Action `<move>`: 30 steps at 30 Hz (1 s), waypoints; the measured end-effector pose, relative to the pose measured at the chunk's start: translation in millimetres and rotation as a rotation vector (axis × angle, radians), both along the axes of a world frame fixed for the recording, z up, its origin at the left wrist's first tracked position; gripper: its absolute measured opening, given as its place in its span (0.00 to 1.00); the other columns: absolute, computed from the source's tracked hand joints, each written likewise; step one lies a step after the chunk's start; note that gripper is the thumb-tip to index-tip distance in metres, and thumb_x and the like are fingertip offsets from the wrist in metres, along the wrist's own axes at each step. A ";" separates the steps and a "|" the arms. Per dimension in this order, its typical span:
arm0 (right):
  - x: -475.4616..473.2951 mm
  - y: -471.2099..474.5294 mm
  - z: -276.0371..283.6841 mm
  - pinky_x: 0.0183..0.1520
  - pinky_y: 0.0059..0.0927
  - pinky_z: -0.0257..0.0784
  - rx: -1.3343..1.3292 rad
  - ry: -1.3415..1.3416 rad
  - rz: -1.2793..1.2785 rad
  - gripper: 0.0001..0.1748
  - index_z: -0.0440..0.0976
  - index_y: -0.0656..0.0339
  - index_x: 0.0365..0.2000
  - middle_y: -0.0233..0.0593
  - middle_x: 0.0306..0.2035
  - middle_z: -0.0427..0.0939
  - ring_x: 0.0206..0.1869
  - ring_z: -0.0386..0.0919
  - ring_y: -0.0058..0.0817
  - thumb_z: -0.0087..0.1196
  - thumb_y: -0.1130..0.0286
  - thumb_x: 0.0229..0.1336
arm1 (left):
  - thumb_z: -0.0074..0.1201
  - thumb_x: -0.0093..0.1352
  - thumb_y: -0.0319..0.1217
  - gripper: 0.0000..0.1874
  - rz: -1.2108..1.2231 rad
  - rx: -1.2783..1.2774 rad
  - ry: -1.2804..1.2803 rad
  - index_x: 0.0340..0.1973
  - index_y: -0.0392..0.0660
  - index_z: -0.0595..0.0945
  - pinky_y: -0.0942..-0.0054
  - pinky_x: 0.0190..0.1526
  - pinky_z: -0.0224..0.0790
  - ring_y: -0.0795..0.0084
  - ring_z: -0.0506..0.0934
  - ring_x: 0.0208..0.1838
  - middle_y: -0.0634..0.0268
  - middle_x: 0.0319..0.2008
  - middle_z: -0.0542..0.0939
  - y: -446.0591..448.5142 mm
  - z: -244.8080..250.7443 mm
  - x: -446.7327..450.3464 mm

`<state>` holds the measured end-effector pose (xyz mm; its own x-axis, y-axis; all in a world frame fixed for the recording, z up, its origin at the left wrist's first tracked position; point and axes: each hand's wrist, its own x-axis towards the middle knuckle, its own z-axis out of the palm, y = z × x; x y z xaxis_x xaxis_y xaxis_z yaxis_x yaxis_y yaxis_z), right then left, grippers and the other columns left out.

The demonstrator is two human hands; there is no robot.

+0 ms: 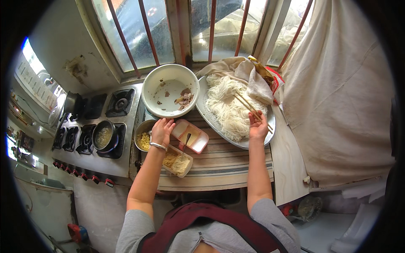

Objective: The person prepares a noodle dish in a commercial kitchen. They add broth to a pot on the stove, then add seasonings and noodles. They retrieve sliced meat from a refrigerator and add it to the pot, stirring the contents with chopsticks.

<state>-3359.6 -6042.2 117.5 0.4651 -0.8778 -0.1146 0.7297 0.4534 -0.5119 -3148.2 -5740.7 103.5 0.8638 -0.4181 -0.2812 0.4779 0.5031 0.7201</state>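
Note:
My right hand (258, 125) is closed around a pair of long wooden chopsticks (245, 104), whose far ends lie in a heap of white noodles (226, 110). The noodles fill an oval metal tray (272, 121), partly under a beige cloth (245, 71). My left hand (162, 131), with a metal bangle at the wrist, is spread and holds nothing; its fingertips are at the near rim of a large white basin (171, 85). In the basin are some pieces of meat (184, 99). Below that hand stand a metal bowl of chopped yellow food (144, 141) and a container of yellowish powders (178, 163).
A pink-rimmed seasoning box (201, 139) with a spoon lies between basin and tray. To the left, a gas stove (120, 167) carries a small black pan (104, 136) with liquid and a dark pot (72, 101). Barred windows rise behind; a curtain (335, 95) hangs at right.

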 end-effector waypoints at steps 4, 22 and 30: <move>-12.6 -7.2 62.3 0.41 0.33 0.79 -0.138 -0.085 -0.011 0.14 0.70 0.70 0.40 0.54 0.35 0.78 0.35 0.79 0.41 0.41 0.68 0.64 | 0.42 0.71 0.27 0.14 0.050 -0.016 0.127 0.50 0.35 0.66 0.58 0.50 0.69 0.59 0.72 0.48 0.54 0.44 0.72 6.9 2.5 -16.4; 95.4 206.3 185.0 0.42 0.35 0.76 -0.453 -0.381 0.420 0.17 0.71 0.68 0.43 0.52 0.38 0.79 0.36 0.79 0.41 0.39 0.65 0.66 | 0.44 0.71 0.29 0.15 0.113 0.046 -0.768 0.52 0.39 0.68 0.67 0.53 0.66 0.67 0.73 0.52 0.58 0.50 0.74 129.3 83.4 -74.5; 186.7 345.2 114.7 0.43 0.32 0.77 -0.194 -0.279 0.674 0.14 0.70 0.68 0.43 0.51 0.38 0.78 0.38 0.79 0.39 0.41 0.68 0.64 | 0.41 0.71 0.27 0.12 0.019 0.007 -0.004 0.48 0.38 0.71 0.66 0.50 0.69 0.66 0.76 0.47 0.55 0.47 0.76 286.3 43.9 -122.6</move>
